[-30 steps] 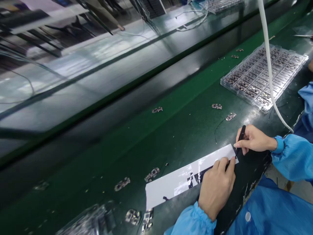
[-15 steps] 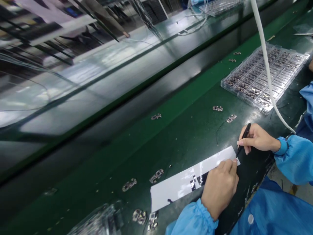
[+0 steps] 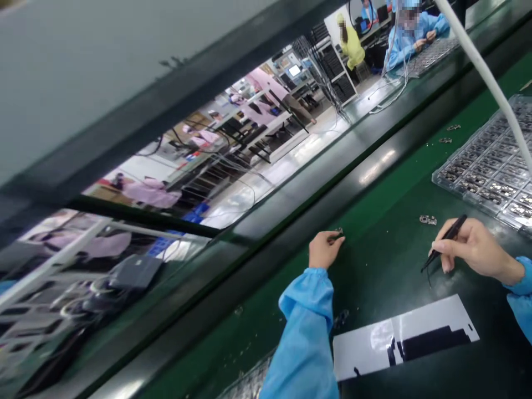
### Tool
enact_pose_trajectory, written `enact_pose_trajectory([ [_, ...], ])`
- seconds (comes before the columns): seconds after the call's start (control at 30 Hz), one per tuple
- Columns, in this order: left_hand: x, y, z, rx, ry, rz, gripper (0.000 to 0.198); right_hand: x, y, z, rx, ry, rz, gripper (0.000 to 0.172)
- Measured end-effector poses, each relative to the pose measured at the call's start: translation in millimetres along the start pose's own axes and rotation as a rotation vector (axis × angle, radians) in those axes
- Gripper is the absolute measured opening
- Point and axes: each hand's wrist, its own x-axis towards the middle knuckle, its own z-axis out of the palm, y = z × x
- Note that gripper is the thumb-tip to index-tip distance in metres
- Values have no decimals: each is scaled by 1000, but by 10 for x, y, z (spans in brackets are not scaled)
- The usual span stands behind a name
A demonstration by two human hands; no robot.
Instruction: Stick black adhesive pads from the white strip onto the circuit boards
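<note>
My left hand (image 3: pixel 325 249) reaches out over the green bench, thumb and fingers closed on a small circuit board (image 3: pixel 339 231). Most of that board is hidden by the fingers. Black tweezers (image 3: pixel 446 239) are held in my right hand (image 3: pixel 469 246), pen-like, with the tip pointing down to the left just above the bench. A thin dark wire (image 3: pixel 429 281) shows below the tip. Nearer to me lies a white backing sheet (image 3: pixel 369 338) with black stickers (image 3: pixel 432 341) along its lower side; neither hand touches it.
At the right stands a clear compartment tray (image 3: pixel 469 172) full of boards. A loose board (image 3: pixel 428 220) lies by my right hand, with several others about. A white cable (image 3: pixel 484 66) hangs before the tray. Across the line sits a co-worker in a blue smock (image 3: pixel 428 27).
My left hand has left the white sheet and moved forward to a loose board, closing on it. My right hand has lifted the tweezers away from the sheet's corner. The view has tilted up.
</note>
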Motion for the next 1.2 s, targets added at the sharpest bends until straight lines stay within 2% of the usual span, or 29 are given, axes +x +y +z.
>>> enact_pose_trajectory([
  [0.1,290,-243,-127,-2,-5,-18,37,-26,-24,34,42,2,13,26],
  [0.17,381,-286,-163,-14,-6,-20,31,-22,-32,66,92,17,19,26],
  [0.3,465,-199,-160,-65,85,-27,16,59,-18,100,170,29,8,31],
  [0.4,410,-21,-156,-157,185,-115,18,87,-4,83,166,39,-10,33],
  [0.5,114,226,-154,-329,246,-217,29,61,15,44,113,78,-28,33],
  [0.6,-416,543,-105,-548,196,-270,38,74,75,-10,70,128,-50,33],
  [0.63,-623,660,-72,-650,143,-289,37,89,108,-23,62,144,-50,33],
  [0.73,-1220,965,84,-1084,-135,-421,36,114,220,-22,64,179,-13,34],
  [0.83,-1621,1087,315,-1186,-321,-492,32,62,307,31,98,184,27,36],
  [0.9,-1736,1073,478,-1178,-364,-489,29,-2,349,78,120,175,46,35],
  [1.0,-1763,1002,652,-1180,-386,-480,29,-87,408,138,117,152,92,34],
  [1.2,-1745,958,708,-1128,-456,-481,29,-117,501,172,53,139,151,34],
])
